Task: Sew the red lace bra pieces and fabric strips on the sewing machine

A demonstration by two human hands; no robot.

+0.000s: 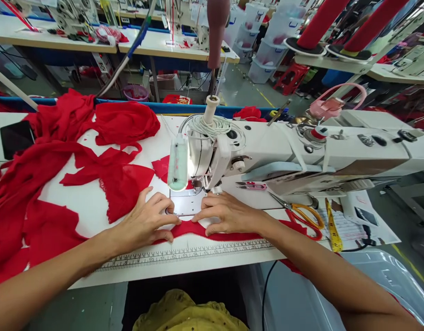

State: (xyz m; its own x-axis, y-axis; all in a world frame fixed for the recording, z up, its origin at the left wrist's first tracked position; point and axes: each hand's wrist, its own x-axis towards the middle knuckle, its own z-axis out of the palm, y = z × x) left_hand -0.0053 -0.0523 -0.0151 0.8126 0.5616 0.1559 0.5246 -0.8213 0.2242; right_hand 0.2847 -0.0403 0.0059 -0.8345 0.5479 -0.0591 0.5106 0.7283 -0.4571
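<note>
A narrow strip of red fabric lies along the table's front edge, just in front of the needle plate of the white sewing machine. My left hand rests on its left end with fingers curled down, pressing the cloth. To the right, my right hand lies flat on the strip, fingers pointing left toward the plate. The fingertips of both hands nearly meet in front of the presser foot.
Red fabric pieces are heaped over the left of the table. Orange-handled scissors, small snips and a yellow tape measure lie to the right. A printed ruler runs along the front edge. More sewing stations stand behind.
</note>
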